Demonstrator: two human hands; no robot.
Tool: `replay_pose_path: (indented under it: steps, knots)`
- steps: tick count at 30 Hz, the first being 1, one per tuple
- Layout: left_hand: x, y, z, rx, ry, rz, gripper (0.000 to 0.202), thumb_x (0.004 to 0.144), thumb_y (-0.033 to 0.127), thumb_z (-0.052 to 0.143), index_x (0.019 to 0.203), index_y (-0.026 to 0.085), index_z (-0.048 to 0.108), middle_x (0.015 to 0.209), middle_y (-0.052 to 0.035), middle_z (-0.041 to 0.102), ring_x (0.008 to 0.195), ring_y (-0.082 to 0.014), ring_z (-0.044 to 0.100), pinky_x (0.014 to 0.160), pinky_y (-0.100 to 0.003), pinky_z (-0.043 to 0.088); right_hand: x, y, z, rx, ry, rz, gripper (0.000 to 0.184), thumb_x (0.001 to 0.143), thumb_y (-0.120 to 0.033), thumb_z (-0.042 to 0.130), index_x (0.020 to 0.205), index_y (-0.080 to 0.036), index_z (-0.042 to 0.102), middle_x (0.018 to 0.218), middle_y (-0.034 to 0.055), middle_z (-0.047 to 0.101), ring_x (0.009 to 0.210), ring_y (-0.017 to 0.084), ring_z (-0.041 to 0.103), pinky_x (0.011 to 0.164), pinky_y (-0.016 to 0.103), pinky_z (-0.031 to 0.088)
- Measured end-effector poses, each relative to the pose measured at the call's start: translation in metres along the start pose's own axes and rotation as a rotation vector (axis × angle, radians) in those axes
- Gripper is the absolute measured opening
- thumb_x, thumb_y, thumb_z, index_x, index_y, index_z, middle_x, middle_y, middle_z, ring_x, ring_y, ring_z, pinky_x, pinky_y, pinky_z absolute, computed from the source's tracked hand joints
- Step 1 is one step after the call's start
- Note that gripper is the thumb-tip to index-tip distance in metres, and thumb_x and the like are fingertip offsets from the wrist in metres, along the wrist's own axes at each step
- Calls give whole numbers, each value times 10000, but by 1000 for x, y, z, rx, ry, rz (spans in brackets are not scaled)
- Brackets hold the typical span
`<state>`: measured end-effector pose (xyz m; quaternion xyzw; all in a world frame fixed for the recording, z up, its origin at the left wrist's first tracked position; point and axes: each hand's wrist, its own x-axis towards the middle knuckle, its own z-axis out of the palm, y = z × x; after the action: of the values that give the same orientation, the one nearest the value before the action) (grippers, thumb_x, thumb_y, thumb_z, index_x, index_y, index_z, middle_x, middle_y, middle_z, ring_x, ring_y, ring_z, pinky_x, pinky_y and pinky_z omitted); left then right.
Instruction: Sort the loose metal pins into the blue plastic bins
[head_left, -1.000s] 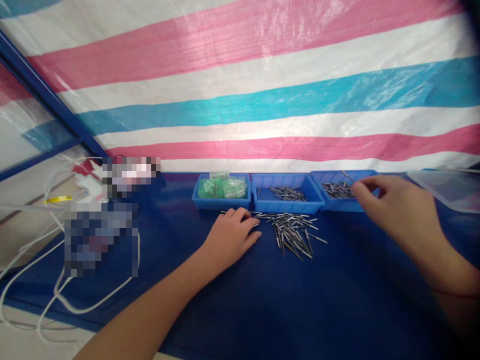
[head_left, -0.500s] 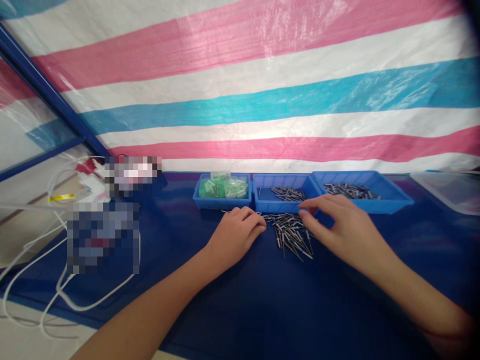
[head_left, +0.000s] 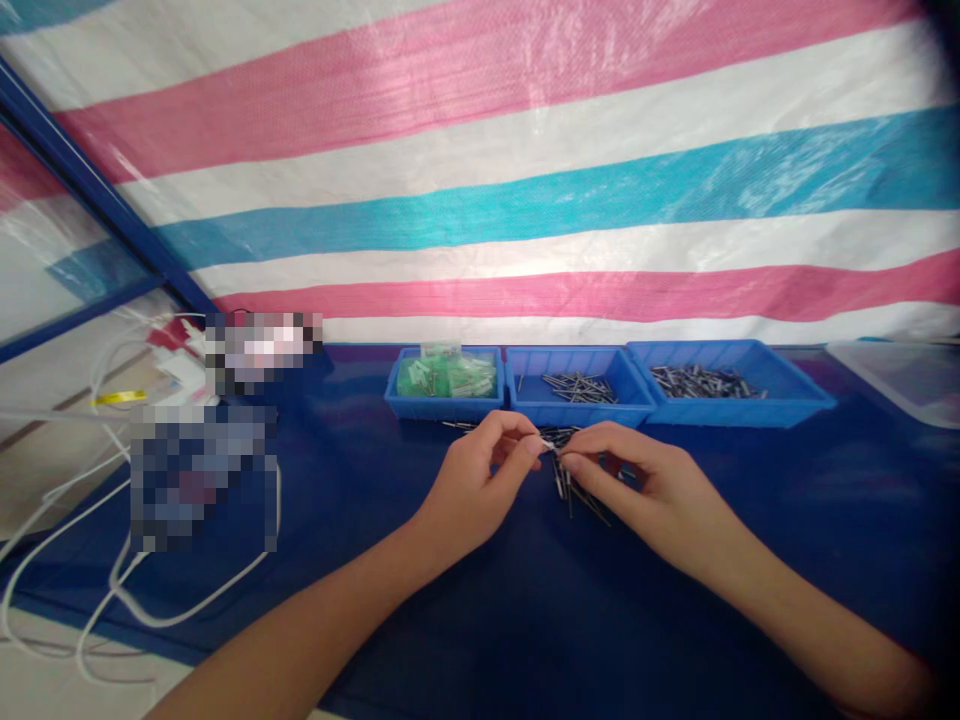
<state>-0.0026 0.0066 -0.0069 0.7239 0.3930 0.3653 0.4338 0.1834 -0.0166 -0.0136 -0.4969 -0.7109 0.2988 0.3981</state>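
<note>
Head view (only one). L hand [head_left: 480,480] & R hand [head_left: 660,480] meet over the near-centre of the bench, tips almost touching. L thumb + index closed in a pinch on a thin metal piece [head_left: 550,446]; R thumb + index likewise pinched at its right end. Can't tell if it's one pc or two end to end; tips hide most of it. Fingertip hold on both sides prob. because the pc is so slim: gives fine control, leaves the middle visible.

Loose pile of metal pins [head_left: 576,490] lies directly under/beyond the tips, on the blue table [head_left: 525,620], prob. for short reach.

Far side, 3 blue bins in a row: left bin [head_left: 442,408] w/ green packets [head_left: 450,377]; middle bin [head_left: 581,413] w/ a few pins; right bin [head_left: 750,412] w/ a fuller heap. Row seems set to keep pcs apart, within reach, near area free for hands. Far left: white cables [head_left: 169,622], well apart from the hands.
</note>
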Motion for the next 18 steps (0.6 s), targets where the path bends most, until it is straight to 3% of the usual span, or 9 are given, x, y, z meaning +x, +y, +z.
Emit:
replay_pose_path:
  steps: [6,11,18]
  knots:
    - [-3,-2,4,172,-86,1,199,933,325,442,932,161,555,856,-34,620,780,-139,590,725,-241,454,-1,7,-1,119,136,104,197,846,-396,582,809,-210,636,789,19,620,695,155,562,613,278,439]
    - [-5,-1,8,162,-243,63,235,918,312,472,1046,149,583,980,-59,632,824,-142,581,728,-231,450,-2,4,2,65,106,-4,138,852,-338,588,800,-216,626,793,19,604,739,159,556,651,285,435]
    - [-2,-7,10,129,-220,49,260,923,345,472,967,142,629,872,-39,622,765,-131,568,688,-221,437,-4,-3,5,33,123,-96,58,831,-265,616,801,-220,637,815,23,602,707,148,550,614,283,436]
